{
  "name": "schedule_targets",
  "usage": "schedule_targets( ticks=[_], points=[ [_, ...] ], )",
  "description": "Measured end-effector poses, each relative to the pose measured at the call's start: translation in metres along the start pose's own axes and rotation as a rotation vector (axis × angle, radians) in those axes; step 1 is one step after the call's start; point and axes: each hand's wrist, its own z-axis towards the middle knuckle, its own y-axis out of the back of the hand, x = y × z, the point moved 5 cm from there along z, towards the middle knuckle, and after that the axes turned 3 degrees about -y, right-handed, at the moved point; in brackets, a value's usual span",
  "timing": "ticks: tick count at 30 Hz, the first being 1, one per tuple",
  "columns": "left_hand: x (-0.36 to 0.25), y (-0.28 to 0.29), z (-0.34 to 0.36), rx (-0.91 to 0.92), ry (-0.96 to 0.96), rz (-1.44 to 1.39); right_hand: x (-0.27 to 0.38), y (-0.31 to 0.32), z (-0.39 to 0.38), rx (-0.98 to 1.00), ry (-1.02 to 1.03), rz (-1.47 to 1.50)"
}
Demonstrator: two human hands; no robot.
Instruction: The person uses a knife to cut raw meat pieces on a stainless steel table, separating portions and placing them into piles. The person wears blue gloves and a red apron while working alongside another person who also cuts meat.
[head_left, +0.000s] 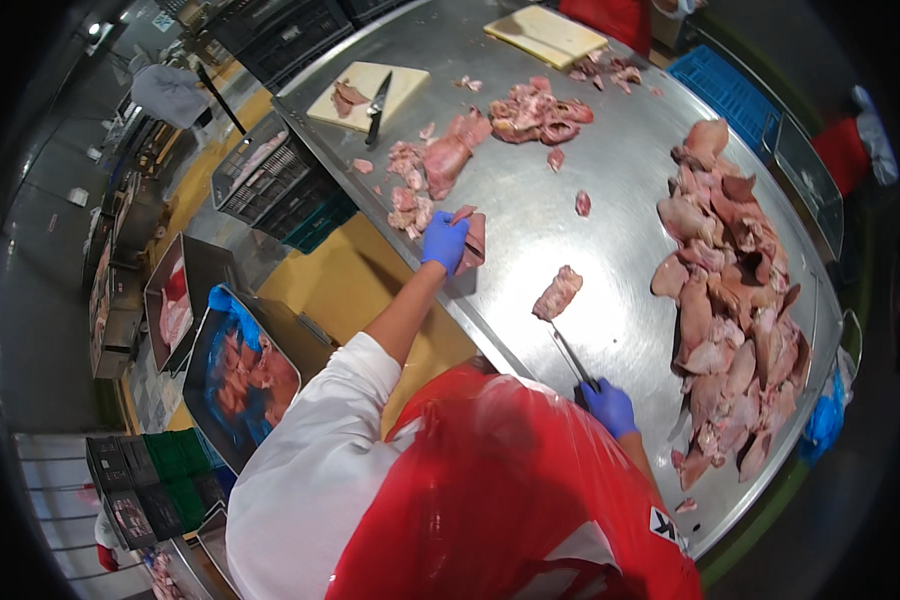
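Blue gloves cover both of my hands. My left hand (444,243) is closed on a flat pinkish-brown piece of meat (473,240), held at the table's left edge; it looks like ear skin, though the glove hides part of it. A knife (570,352) is gripped in my right hand (610,408) near the table's front edge, blade pointing away from me. The blade's tip is at a small pale pink meat chunk (558,293) lying on the steel. Just beyond my left hand lie fatty meat trimmings (407,190) and a larger pink meat piece (452,155).
A large heap of ear-like meat pieces (730,320) covers the right side of the steel table (610,250). Farther off are two cutting boards, one bearing another knife (378,108). A meat-filled bin with a blue liner (235,315) and stacked crates (280,180) stand left.
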Motion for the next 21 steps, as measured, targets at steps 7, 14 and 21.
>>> schedule_targets(
  ticks=[7, 14, 21],
  points=[
    [-0.037, -0.044, 0.047, -0.165, -0.319, 0.641, -0.109, -0.103, -0.064, -0.275, -0.647, 0.67],
    [-0.084, -0.17, -0.126, 0.697, -0.308, 0.624, -0.099, -0.112, -0.059, -0.407, -0.776, 0.876],
    [-0.046, -0.214, -0.095, 0.33, -0.925, 0.279, -0.084, -0.085, -0.057, -0.397, -0.764, 0.721]
  ],
)
